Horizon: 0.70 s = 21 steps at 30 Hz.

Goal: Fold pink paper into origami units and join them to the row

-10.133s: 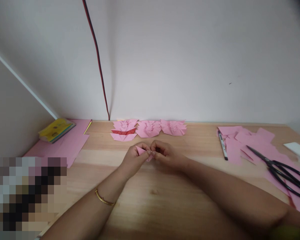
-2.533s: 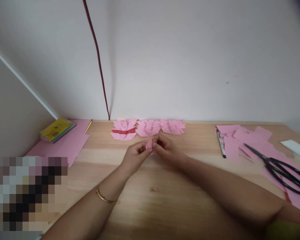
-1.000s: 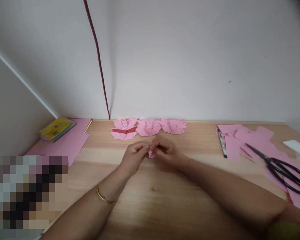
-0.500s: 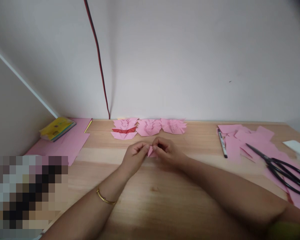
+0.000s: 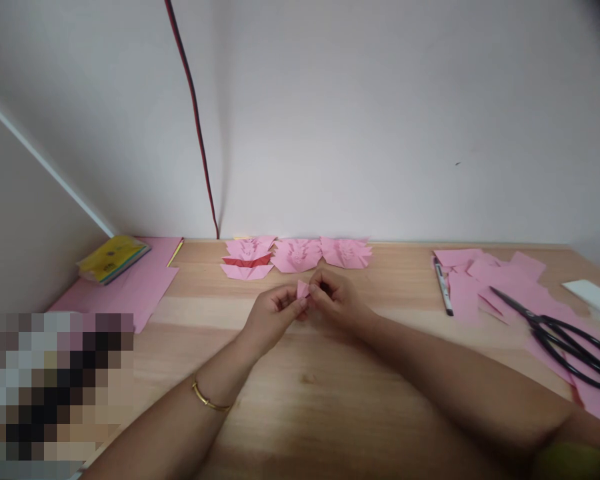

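A small folded piece of pink paper [image 5: 303,289] is pinched between my two hands above the middle of the wooden table. My left hand [image 5: 275,310] grips its lower left side, thumb against the fingers. On its right edge, the thumb and forefinger of my right hand [image 5: 337,298] are closed. My fingers cover part of the paper. Just beyond my hands, folded pink paper shapes lie in three groups: a left group [image 5: 247,270] with one red piece [image 5: 247,261] in it, a middle group [image 5: 297,257] and a right group [image 5: 345,253].
To the right lie pink paper scraps [image 5: 510,273], a marker pen [image 5: 443,287], black scissors [image 5: 555,333] and a white object [image 5: 593,297]. At the left, a yellow packet [image 5: 113,259] rests on pink sheets [image 5: 150,293]. A dark red cable [image 5: 193,87] hangs along the wall.
The pink paper has turned so that its point now stands up above my left thumb. My left fingers have shifted their grip, and my right hand has moved slightly.
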Each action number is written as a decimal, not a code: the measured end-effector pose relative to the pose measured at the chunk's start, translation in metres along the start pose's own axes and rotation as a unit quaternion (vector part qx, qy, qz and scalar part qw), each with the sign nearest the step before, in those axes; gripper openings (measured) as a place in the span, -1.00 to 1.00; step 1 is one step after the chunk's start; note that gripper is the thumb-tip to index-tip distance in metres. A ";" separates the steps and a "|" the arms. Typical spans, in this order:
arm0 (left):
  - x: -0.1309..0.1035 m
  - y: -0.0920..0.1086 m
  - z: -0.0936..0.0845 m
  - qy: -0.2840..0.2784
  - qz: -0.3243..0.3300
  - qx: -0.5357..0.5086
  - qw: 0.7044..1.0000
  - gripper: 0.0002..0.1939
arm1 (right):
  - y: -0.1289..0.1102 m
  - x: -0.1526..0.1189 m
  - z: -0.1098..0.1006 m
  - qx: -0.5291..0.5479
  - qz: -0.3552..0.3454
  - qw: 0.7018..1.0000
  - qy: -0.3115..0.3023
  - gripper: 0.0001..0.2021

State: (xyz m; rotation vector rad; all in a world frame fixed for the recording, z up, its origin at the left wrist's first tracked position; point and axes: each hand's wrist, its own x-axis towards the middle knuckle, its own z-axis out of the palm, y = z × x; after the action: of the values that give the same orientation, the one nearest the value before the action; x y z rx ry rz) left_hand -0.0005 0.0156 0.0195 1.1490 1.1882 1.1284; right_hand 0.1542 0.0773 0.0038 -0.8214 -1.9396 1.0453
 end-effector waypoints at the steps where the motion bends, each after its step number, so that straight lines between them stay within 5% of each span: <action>1: 0.000 0.000 0.000 0.005 0.000 0.001 1.000 -0.71 | 0.001 0.000 0.000 0.001 0.001 1.000 -0.004 -0.83; 10: 0.000 -0.002 -0.003 0.008 0.030 0.056 0.998 -0.69 | -0.006 0.000 -0.001 0.032 -0.012 0.998 -0.056 -0.84; 21: -0.003 0.004 -0.003 -0.015 0.031 0.111 0.993 -0.71 | -0.005 -0.001 -0.001 0.006 -0.010 0.999 -0.043 -0.75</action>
State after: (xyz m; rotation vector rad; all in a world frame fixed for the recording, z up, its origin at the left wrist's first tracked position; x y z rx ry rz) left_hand -0.0041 0.0131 0.0234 1.3755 1.2850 1.0403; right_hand 0.1546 0.0750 0.0083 -0.7611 -2.0074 1.0944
